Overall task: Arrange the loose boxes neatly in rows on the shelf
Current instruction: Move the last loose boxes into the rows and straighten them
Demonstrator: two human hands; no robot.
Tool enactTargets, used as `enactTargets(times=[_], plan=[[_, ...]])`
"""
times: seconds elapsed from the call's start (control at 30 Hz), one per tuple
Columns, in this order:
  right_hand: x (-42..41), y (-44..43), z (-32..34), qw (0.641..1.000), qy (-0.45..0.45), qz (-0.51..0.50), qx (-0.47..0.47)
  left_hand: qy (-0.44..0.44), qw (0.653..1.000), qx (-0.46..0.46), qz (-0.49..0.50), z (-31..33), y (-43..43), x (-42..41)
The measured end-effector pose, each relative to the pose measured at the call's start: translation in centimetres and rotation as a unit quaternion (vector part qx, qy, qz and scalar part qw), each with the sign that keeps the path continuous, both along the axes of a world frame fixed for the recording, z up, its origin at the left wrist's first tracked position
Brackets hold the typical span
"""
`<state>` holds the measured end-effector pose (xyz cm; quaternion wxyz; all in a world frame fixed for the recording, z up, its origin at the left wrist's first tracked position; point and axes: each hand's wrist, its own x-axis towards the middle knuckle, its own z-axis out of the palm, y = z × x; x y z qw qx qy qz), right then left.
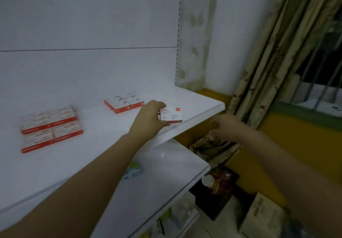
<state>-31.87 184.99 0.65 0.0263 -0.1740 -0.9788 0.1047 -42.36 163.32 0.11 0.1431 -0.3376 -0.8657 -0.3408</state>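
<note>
A small white box with a red edge point(172, 115) sits near the front right of the white shelf point(199, 100), and my left hand point(150, 120) grips its left end. Farther back in the middle lies a flat block of white-and-red boxes point(123, 102). At the left, a larger block of the same boxes point(50, 128) lies in two rows. My right hand point(224, 125) hovers just off the shelf's right front edge, blurred, with fingers curled and nothing visible in it.
A lower white shelf point(166, 178) carries a small blurred pack point(133, 171). Right of the shelves hang stained curtains point(277, 62) before a barred window. A red bag point(220, 181) and a cardboard carton point(262, 217) sit on the floor below.
</note>
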Motion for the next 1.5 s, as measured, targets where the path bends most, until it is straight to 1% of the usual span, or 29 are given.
enactTargets(times=[0.2,0.33,0.47,0.6,0.73,0.93,1.03,1.13,1.2,1.33,1.43,1.5], plan=[[-0.7,7.0,-0.1,1.000,0.001,-0.010,-0.003,-0.008,1.000,-0.002,0.003,-0.2,7.0,-0.7],[-3.8,9.9,0.1,1.000,0.002,-0.001,0.004,-0.022,0.999,-0.005,0.025,0.1,9.7,-3.5],[-8.1,11.8,0.0,1.000,0.018,0.021,-0.004,-0.008,0.999,0.002,0.040,0.4,11.2,-7.6],[-12.9,12.3,0.4,0.998,0.027,0.047,-0.024,-0.001,0.998,0.011,0.061,1.0,11.0,-11.8],[-17.6,12.0,1.2,0.996,0.032,0.088,-0.004,0.003,0.995,0.027,0.095,1.7,9.2,-15.4],[-24.8,7.9,1.5,0.983,0.030,0.183,-0.015,-0.002,0.984,0.029,0.173,1.4,4.9,-18.1],[-28.1,5.1,1.3,0.966,0.048,0.251,-0.026,-0.007,0.975,0.043,0.216,1.0,2.5,-18.3],[-30.1,1.9,0.9,0.942,0.067,0.320,-0.072,-0.023,0.969,0.031,0.244,0.5,0.5,-17.8],[-31.1,-0.1,0.2,0.921,0.079,0.365,-0.110,-0.029,0.965,0.034,0.259,0.0,-0.4,-17.5],[-32.1,-3.1,-1.1,0.873,0.115,0.444,-0.167,-0.020,0.958,0.079,0.274,-0.9,-1.1,-16.8],[-32.1,-4.5,-1.7,0.837,0.176,0.474,-0.210,0.010,0.958,0.102,0.268,-1.6,-1.3,-16.4],[-32.0,-5.0,-2.0,0.819,0.201,0.485,-0.232,0.026,0.956,0.119,0.268,-1.8,-1.5,-16.3]])
